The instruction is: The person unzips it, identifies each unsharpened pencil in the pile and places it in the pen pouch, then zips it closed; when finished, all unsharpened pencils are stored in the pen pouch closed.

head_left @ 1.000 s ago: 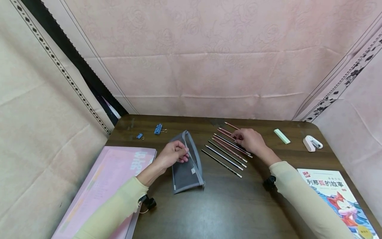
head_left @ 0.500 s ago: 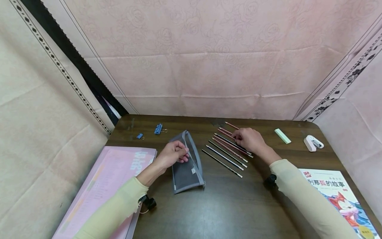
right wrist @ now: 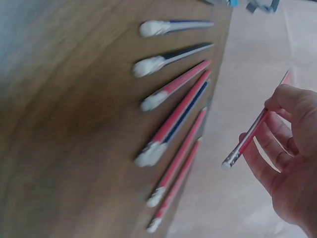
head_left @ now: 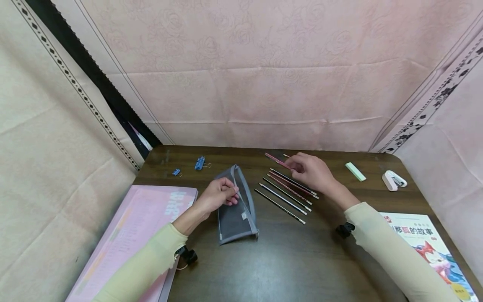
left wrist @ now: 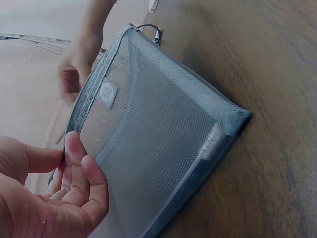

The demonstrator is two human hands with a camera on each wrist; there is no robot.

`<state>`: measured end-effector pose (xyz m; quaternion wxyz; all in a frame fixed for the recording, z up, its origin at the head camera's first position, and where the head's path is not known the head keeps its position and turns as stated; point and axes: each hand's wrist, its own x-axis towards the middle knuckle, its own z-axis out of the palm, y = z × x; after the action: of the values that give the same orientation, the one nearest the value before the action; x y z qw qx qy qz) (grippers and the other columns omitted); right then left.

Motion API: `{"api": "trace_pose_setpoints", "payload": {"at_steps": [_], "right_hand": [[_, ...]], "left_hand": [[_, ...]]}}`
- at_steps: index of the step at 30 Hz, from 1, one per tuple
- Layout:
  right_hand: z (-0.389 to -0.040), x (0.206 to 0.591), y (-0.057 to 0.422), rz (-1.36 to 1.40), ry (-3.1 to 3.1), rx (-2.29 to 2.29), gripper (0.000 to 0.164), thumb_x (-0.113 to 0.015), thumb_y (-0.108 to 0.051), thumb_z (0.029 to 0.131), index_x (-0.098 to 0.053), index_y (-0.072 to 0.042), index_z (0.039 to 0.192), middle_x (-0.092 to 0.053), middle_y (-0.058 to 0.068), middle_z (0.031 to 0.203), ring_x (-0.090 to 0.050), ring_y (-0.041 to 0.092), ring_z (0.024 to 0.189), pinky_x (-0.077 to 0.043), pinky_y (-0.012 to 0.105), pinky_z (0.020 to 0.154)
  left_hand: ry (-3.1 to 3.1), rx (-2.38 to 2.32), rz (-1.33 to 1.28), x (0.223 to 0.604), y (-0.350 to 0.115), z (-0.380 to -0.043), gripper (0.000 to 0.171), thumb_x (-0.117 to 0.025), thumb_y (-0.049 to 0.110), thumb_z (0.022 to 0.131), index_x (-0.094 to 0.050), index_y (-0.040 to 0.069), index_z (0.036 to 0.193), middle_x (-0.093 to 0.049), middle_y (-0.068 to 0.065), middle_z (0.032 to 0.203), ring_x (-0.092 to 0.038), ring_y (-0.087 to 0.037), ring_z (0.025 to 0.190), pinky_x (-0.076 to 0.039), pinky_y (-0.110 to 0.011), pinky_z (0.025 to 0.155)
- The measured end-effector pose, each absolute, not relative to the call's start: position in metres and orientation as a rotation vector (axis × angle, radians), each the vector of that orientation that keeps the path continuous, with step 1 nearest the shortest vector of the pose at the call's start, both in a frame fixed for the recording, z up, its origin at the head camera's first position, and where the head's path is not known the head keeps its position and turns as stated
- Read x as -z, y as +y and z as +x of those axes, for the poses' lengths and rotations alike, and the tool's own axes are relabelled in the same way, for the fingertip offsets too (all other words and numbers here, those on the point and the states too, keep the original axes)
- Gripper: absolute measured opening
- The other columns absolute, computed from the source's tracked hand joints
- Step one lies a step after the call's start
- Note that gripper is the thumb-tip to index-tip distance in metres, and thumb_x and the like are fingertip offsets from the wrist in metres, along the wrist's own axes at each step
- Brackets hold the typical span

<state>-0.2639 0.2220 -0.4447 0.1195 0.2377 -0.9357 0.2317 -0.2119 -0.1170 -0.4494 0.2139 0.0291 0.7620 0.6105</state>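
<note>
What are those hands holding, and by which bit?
The left hand pinches the grey mesh pouch by the edge of its opening. The right hand holds a red pencil around the middle of its shaft.

Study-desk setup; home or elsewhere, can't tell. Evidence: brown wood-grain desk (head_left: 286, 264), patterned cloth (head_left: 264, 96) hung on three sides, pencils (head_left: 289, 189), zip pouch (head_left: 235, 224), binder clips (head_left: 199, 163), illustrated book (head_left: 439, 256).
</note>
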Motion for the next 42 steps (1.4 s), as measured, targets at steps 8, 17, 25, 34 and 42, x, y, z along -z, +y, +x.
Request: {"api": "trace_pose_setpoints", "payload": {"at_steps": [8, 17, 25, 34, 42], "right_hand": [[-0.249, 0.423, 0.195, 0.764, -2.62, -0.936, 0.025, -0.069, -0.013, 0.086, -0.066, -0.025, 0.107, -0.069, -0.008, 0.095, -0.064, 0.005, 0.082, -0.054, 0.032, 0.065], [-0.229, 0.417, 0.158, 0.723, -2.57, -1.555, 0.024, -0.069, -0.009, 0.088, -0.062, -0.022, 0.107, -0.07, 0.006, 0.097, -0.07, 0.024, 0.086, -0.058, 0.032, 0.063], [-0.21, 0.433, 0.128, 0.564, -2.265, -2.271, 0.029, -0.063, -0.003, 0.09, -0.052, -0.004, 0.117, -0.062, 0.019, 0.103, -0.069, 0.038, 0.09, -0.059, 0.05, 0.07], [-0.196, 0.457, 0.101, 0.381, -2.297, -2.373, 0.032, -0.066, -0.006, 0.089, -0.053, -0.004, 0.118, -0.057, 0.028, 0.11, -0.068, 0.041, 0.091, -0.059, 0.047, 0.07], [-0.193, 0.469, 0.088, 0.295, -2.507, -2.218, 0.028, -0.07, -0.005, 0.085, -0.057, -0.007, 0.11, -0.065, 0.016, 0.1, -0.07, 0.022, 0.073, -0.06, 0.042, 0.061]], "left_hand": [[2.126, -1.681, 0.093, 0.448, -0.116, -0.212, 0.017, -0.06, 0.02, 0.095, -0.056, 0.006, 0.103, -0.071, -0.01, 0.091, -0.07, -0.018, 0.076, -0.059, -0.037, 0.077], [2.15, -1.678, 0.108, 0.446, -0.117, -0.21, 0.018, -0.06, 0.021, 0.095, -0.056, 0.006, 0.103, -0.071, -0.011, 0.09, -0.07, -0.019, 0.077, -0.059, -0.035, 0.076], [2.129, -1.674, 0.121, 0.445, -0.115, -0.21, 0.018, -0.06, 0.021, 0.096, -0.055, 0.005, 0.104, -0.071, -0.011, 0.09, -0.07, -0.019, 0.077, -0.059, -0.035, 0.076], [2.133, -1.687, 0.117, 0.445, -0.116, -0.211, 0.019, -0.06, 0.021, 0.095, -0.055, 0.005, 0.103, -0.07, -0.011, 0.089, -0.07, -0.02, 0.077, -0.059, -0.035, 0.075], [2.12, -1.694, 0.115, 0.445, -0.113, -0.212, 0.019, -0.06, 0.021, 0.095, -0.055, 0.005, 0.103, -0.071, -0.011, 0.089, -0.07, -0.018, 0.077, -0.059, -0.034, 0.075]]}}
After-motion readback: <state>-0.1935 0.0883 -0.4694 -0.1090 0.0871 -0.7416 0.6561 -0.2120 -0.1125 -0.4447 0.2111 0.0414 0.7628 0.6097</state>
